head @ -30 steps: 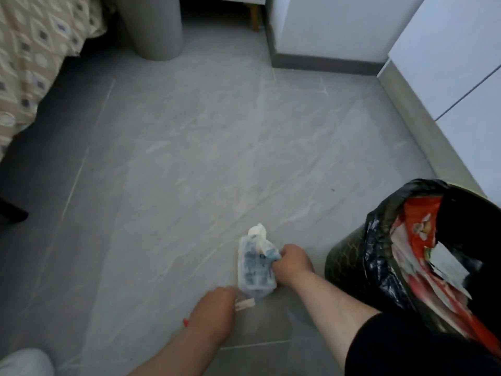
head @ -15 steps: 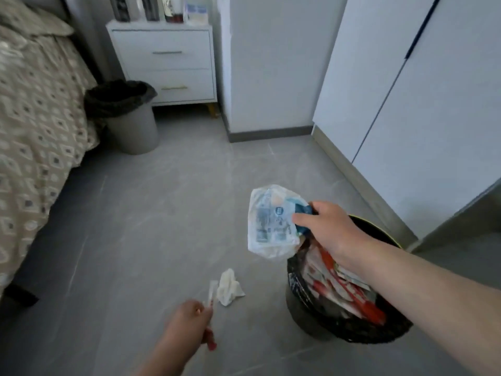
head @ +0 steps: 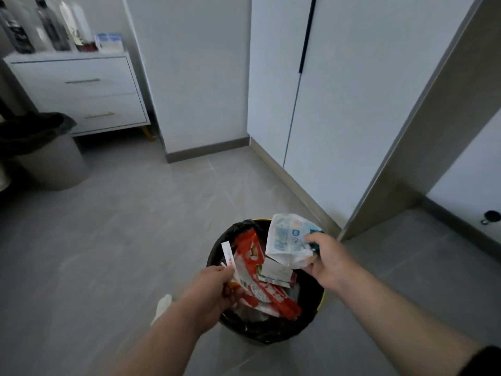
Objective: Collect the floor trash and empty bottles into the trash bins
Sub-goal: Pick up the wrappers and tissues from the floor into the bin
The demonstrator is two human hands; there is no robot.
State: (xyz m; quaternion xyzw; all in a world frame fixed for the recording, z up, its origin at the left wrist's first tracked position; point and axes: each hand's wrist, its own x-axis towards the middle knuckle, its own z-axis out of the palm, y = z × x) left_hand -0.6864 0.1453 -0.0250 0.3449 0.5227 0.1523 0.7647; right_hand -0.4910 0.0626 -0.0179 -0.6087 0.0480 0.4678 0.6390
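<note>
A round trash bin [head: 271, 332] with a black liner stands on the floor in front of me, filled with red and white wrappers. My right hand [head: 329, 263] grips a white and blue plastic packet [head: 288, 244] above the bin's far right side. My left hand [head: 217, 287] pinches a thin white paper strip [head: 227, 253] with red print over the bin's left rim. A crumpled white tissue [head: 162, 308] lies on the floor left of the bin, partly hidden by my left forearm.
A second grey bin [head: 51, 161] with a dark liner stands at the far left by a white nightstand [head: 78, 96] that carries bottles. White wardrobe doors [head: 339, 104] and a wall corner close off the right side. Grey tiled floor [head: 122, 226] spreads to the left.
Both hands rose from the floor and moved over the bin. The right carried the packet rightward above it, the left brought the strip to the rim. The tissue fell to the floor.
</note>
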